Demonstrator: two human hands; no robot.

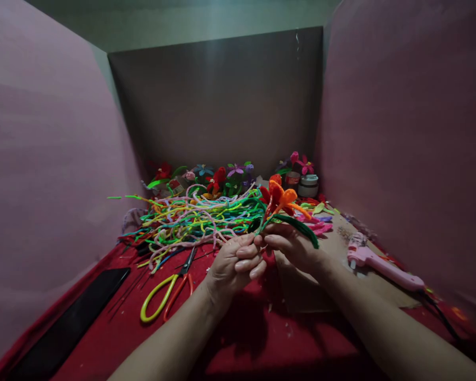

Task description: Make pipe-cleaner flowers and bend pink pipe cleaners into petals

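Both hands meet at the stem of a pipe-cleaner flower [287, 197] with orange and red petals and dark green leaves. My left hand [240, 260] is closed, its thumb and forefinger pinching the lower end of the green stem. Close beside it, my right hand [291, 244] has its fingertips on the stem just under the leaves. One long green leaf [301, 228] arches over the right hand. Behind the hands spreads a heap of loose pipe cleaners [198, 214] in many colours. The lower tip of the stem is hidden by the fingers.
Yellow-and-red-handled scissors [170, 291] lie left of the hands, with a black flat object [71, 323] farther left. On the right, a pink glue gun [384, 267] rests on cardboard [305, 291]. Finished flowers [218, 180] and a jar [308, 186] stand at the back.
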